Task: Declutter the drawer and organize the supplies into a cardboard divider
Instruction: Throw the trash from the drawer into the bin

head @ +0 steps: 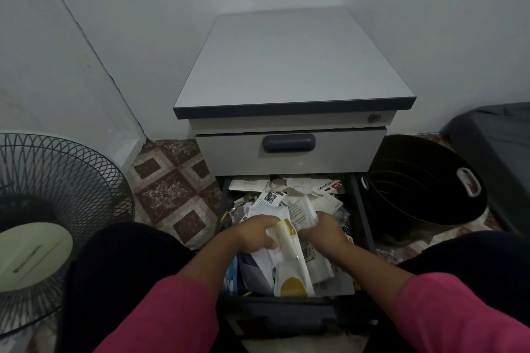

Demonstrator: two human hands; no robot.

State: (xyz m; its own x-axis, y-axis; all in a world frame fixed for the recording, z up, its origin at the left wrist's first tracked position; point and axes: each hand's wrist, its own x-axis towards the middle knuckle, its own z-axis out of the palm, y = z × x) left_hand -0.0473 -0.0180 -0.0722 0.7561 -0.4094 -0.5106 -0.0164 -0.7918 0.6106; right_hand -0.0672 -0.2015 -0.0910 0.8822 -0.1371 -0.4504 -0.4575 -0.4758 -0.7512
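Both hands are down in the open lower grey metal drawer, which is crammed with loose white papers and plastic packets. The left hand has its fingers curled round a white-and-mustard paper sleeve; the right hand seems to be clutching crumpled packets, though it's dim. No cardboard divider in sight. Risk: yanking a handful tears paper or spills bits over the drawer edge.

Drawer bottom was buried under paper clutter; left hand and right hand hid fingertips in it. Fan was cut off at left edge; label text too small to read.
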